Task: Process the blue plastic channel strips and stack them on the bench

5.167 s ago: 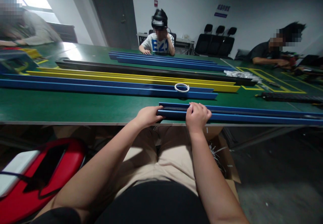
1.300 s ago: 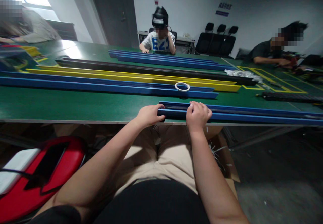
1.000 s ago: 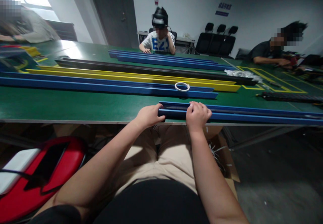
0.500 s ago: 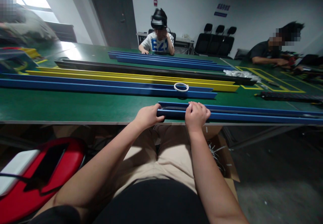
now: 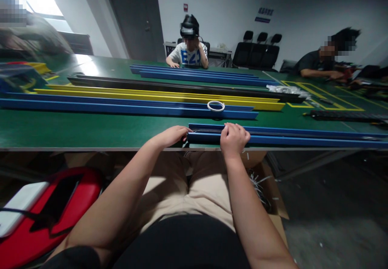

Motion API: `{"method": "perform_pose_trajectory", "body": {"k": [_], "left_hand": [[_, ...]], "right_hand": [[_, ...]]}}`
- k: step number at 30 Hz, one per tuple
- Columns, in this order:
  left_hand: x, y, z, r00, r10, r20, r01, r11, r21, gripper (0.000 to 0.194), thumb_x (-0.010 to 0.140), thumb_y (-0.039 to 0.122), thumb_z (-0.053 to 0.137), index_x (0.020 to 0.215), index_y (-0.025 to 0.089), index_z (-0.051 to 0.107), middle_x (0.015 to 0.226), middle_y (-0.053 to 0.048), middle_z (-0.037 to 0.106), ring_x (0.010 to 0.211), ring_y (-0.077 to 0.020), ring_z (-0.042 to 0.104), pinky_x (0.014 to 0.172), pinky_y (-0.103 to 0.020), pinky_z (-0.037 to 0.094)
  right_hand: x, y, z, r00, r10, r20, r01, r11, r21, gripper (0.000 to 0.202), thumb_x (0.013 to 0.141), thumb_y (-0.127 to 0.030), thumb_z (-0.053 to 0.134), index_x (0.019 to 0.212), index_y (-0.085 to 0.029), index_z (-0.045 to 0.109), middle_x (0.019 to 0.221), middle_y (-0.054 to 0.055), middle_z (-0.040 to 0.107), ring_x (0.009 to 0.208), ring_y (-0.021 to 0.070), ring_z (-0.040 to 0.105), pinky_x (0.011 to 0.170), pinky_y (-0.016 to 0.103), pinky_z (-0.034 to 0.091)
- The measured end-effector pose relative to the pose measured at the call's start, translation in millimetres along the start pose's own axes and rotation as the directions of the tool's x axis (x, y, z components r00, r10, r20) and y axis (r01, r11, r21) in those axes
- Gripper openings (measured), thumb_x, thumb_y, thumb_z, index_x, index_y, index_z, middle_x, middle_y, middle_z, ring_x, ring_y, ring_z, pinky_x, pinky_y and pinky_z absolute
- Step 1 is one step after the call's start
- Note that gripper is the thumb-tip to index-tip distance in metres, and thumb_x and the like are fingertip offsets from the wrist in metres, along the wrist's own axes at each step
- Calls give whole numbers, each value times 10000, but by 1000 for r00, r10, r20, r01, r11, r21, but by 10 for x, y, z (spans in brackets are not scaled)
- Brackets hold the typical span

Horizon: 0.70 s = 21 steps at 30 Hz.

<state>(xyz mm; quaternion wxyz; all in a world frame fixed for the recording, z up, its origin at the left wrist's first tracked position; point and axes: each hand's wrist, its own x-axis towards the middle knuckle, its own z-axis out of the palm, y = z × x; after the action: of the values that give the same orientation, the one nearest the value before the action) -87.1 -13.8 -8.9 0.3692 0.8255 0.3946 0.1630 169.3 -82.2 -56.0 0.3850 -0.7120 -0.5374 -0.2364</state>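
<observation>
- In the head view, the near blue channel (image 5: 287, 140) lay along the front edge of the green table (image 5: 91, 133), its left end between the person's forearms, the rest running off to the right.
- The right hand (image 5: 234, 139) was closed over that channel a little in from its end, fingers bent and bunched together.
- The left hand (image 5: 173, 136) was at the channel's left end, fingertips reaching its opening; whether they pinched anything I could not tell.
- Just beyond lay a second blue channel (image 5: 127, 108), a white ring (image 5: 216, 111) resting near its right end.
- Behind it came a yellow channel (image 5: 169, 98), then a black bar (image 5: 182, 87).
</observation>
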Motion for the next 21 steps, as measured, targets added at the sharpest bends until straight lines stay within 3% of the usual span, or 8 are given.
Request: {"method": "perform_pose_trajectory", "body": {"k": [5,10,15,21], "left_hand": [[160,-4,59,988,-126,-95,134,988,83,550,877,685,441,832,198,691,653,-26,643,577,-181,547,546,-296,355],[271,17,52,965,-231,-126,242,968,73,458,844,600,520,734,194,701,590,-17,619,509,-163,509,514,-300,339],[293,96,145,943,-246,-223,283,947,153,387,806,513,559,682,185,723,566,-26,626,552,-184,564,537,-306,374],[167,122,369,900,-220,-376,302,937,175,514,930,573,404,873,223,776,774,-61,741,731,-219,671,638,-294,446]], "right_hand": [[-2,4,7,1000,4,0,-4,1000,8,364,1001,-325,398,1076,-229,742,1121,77,744,1166,269,547,1040,459,241],[-3,-2,-7,1000,18,12,-18,999,39,358,995,-313,402,1087,-228,737,1135,80,740,1192,271,542,1051,470,240],[-1,-1,-5,1000,17,14,-18,999,32,376,997,-317,381,1081,-226,736,1128,85,739,1182,276,538,1048,473,234],[0,-1,-14,1000,21,22,-22,999,47,372,993,-318,385,1094,-221,730,1133,91,734,1186,277,534,1051,472,233]]}}
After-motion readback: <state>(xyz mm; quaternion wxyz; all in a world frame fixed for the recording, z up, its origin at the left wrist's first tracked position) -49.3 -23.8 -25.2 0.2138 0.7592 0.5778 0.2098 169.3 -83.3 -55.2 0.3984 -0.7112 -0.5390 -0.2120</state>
